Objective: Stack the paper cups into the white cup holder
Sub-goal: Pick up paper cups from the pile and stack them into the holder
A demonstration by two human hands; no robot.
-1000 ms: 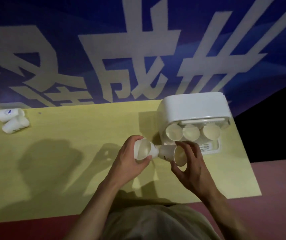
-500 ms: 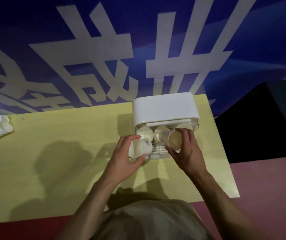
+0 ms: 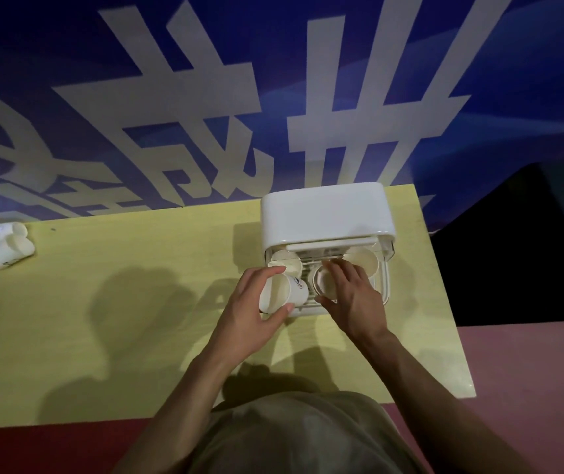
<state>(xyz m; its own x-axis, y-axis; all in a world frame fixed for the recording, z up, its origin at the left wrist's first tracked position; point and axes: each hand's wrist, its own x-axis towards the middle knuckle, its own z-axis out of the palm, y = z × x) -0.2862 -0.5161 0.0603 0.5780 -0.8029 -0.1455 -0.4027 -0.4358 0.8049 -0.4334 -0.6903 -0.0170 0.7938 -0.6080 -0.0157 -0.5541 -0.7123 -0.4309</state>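
Note:
The white cup holder (image 3: 325, 213) stands at the far right of the yellow table (image 3: 137, 302), its open front facing me. Paper cups sit inside it at the left (image 3: 287, 265) and right (image 3: 362, 261). My left hand (image 3: 250, 316) grips a white paper cup (image 3: 282, 295) on its side, mouth toward me, just in front of the holder's left slot. My right hand (image 3: 352, 299) reaches into the holder's middle and grips another paper cup (image 3: 323, 285) there, fingers over its rim.
Two loose paper cups (image 3: 5, 246) lie on their sides at the table's far left edge. A blue banner with large white characters (image 3: 239, 97) hangs behind the table. The table's right edge (image 3: 444, 302) drops to a red floor beside a dark block.
Both hands have moved forward to the holder. The right hand has pushed its cup into the middle slot. The left hand's cup has come up to the holder's left front.

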